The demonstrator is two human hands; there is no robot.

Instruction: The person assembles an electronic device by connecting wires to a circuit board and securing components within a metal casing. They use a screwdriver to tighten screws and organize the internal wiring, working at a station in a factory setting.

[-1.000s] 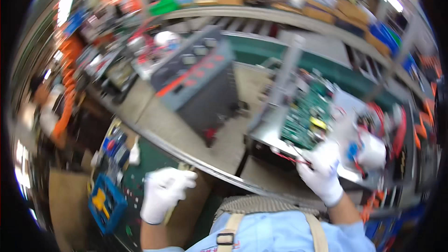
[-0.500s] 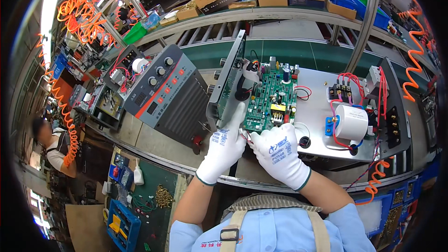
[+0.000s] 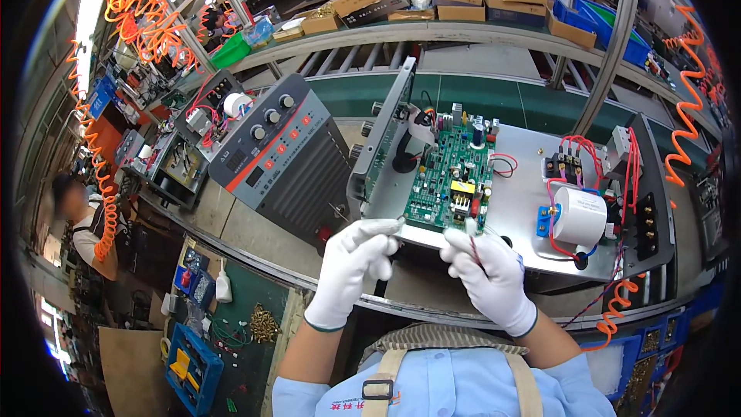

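Note:
An open machine chassis with a bare metal plate point(image 3: 519, 185) lies in front of me, a green circuit board point(image 3: 444, 170) mounted on it. My right hand point(image 3: 494, 274), in a white glove, is closed on a thin dark red wire point(image 3: 475, 249) just in front of the board's near edge. My left hand point(image 3: 351, 266), also gloved, is pinched near the chassis's near left corner; a tiny dark tip shows at its fingers, too small to name. The upright front panel point(image 3: 382, 135) with knobs stands left of the board. A white cylindrical part point(image 3: 580, 215) with red and blue wires sits on the right.
A finished-looking grey machine point(image 3: 289, 158) with an orange-striped panel stands at the left. Cardboard boxes point(image 3: 455, 6) line the shelf behind. Orange coiled hoses point(image 3: 679, 108) hang at both sides. A blue bin point(image 3: 193, 367) and brass screws point(image 3: 264, 324) lie lower left. A person point(image 3: 85, 224) is at far left.
Both hands have drawn back from the board's near edge toward me and moved apart. The left index finger no longer points up beside the front panel. The dark red wire now shows in my right hand.

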